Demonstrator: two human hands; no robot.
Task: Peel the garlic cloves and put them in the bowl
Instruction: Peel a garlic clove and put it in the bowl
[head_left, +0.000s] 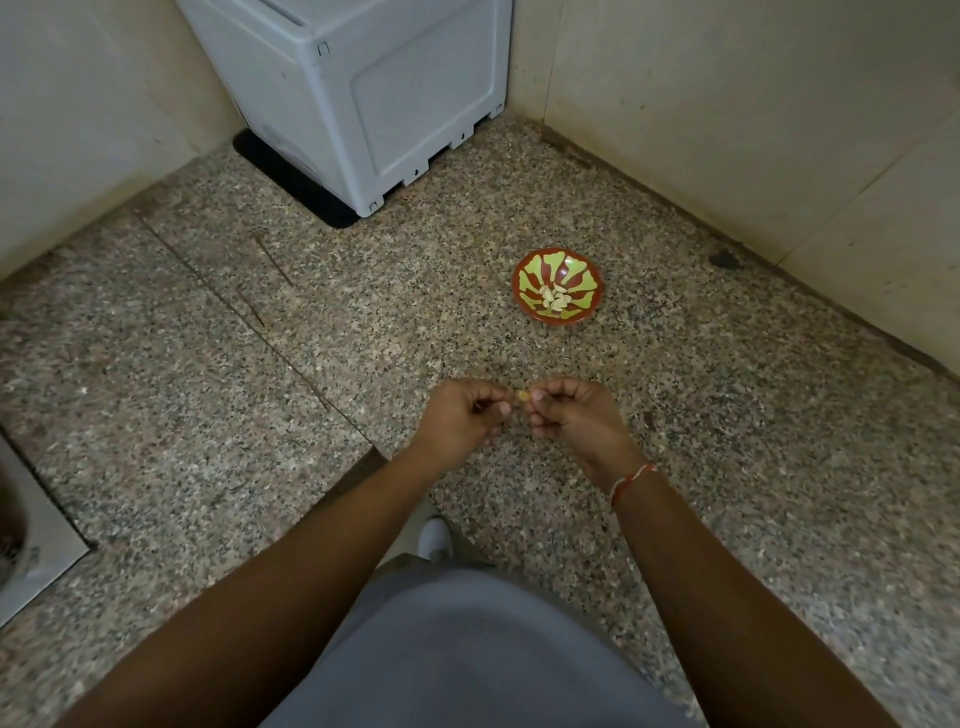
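Papery-skinned garlic clove (522, 397), tiny and light, pinched between fingertips of left hand (460, 418) and right hand (569, 415), both curled tight. Likely slippery once bare; best held at the ends. Bowl (524, 306) with peeled cloves (556, 300) sits beyond the grip, well apart.

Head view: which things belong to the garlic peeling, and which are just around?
In the job: garlic clove pinched between left hand and right hand; bowl holding peeled cloves.
Just around: grey appliance; metal drain cover; white shoe.
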